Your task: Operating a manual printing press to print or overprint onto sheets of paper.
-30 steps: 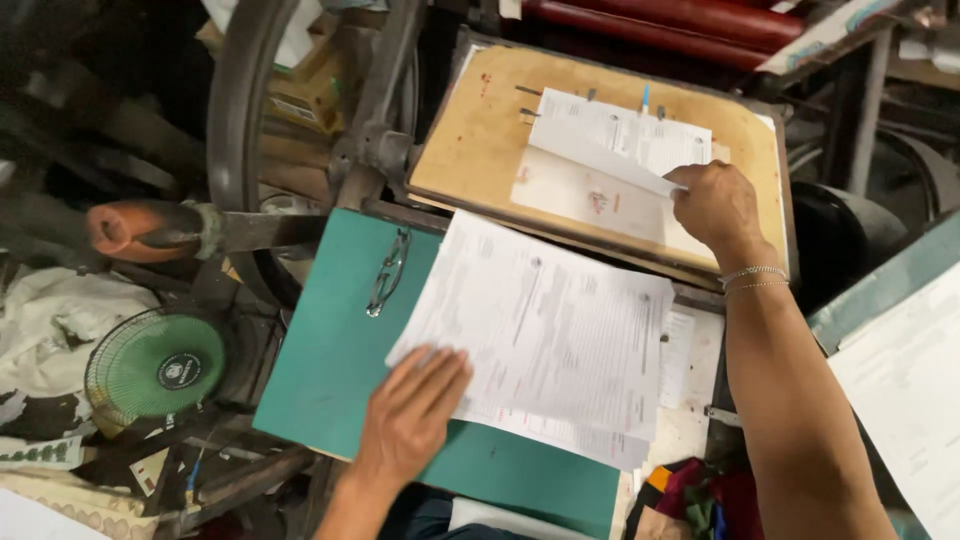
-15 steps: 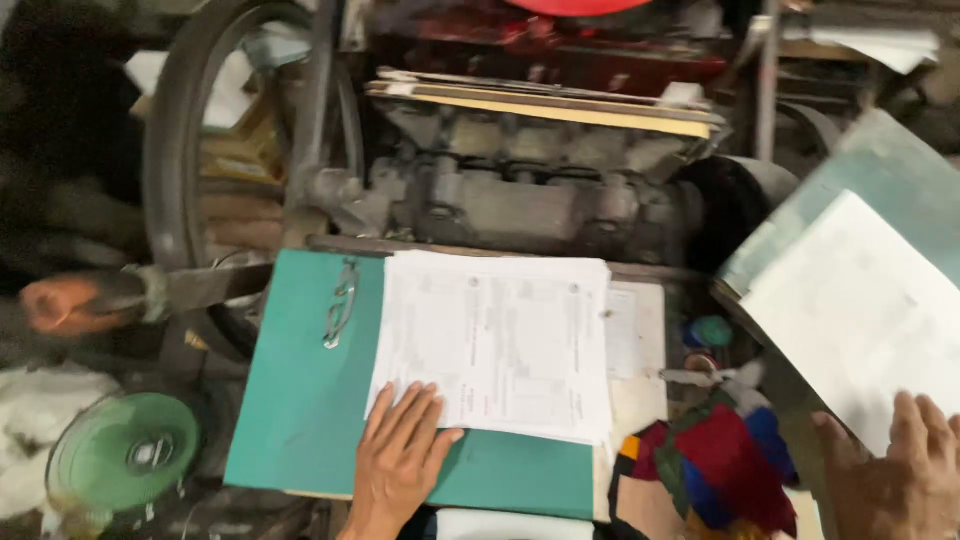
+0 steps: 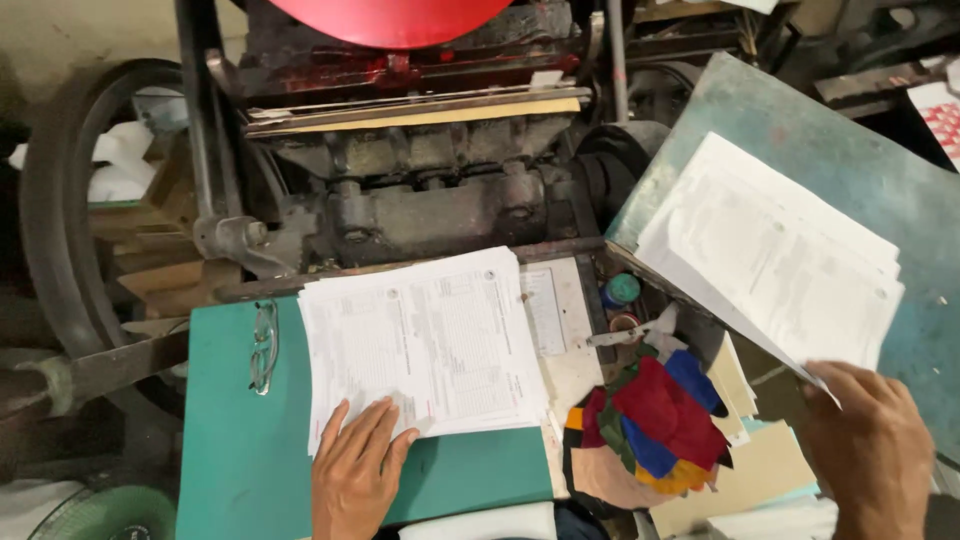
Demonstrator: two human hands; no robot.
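My left hand (image 3: 356,468) lies flat, fingers spread, on the lower left corner of a stack of printed white sheets (image 3: 425,345) that rests on a green board (image 3: 240,450). My right hand (image 3: 872,448) is at the lower right, gripping the near corner of a second pile of printed sheets (image 3: 775,255) lying on a slanted grey-green board (image 3: 880,170). Behind both stands a dark iron printing press (image 3: 420,190) with its tan platen board (image 3: 420,115) tipped up and a red disc (image 3: 390,15) on top.
A pair of glasses (image 3: 263,345) lies on the green board's left part. A multicoloured patchwork cloth (image 3: 650,415) sits between the two piles, near small ink tins (image 3: 622,292). A large flywheel (image 3: 50,230) is at the left, and loose card sheets (image 3: 740,480) lie bottom right.
My right hand left the sheet on the open platen and swung down to the right-hand pile. The platen tipped up toward the press. My left hand stayed on the stack.
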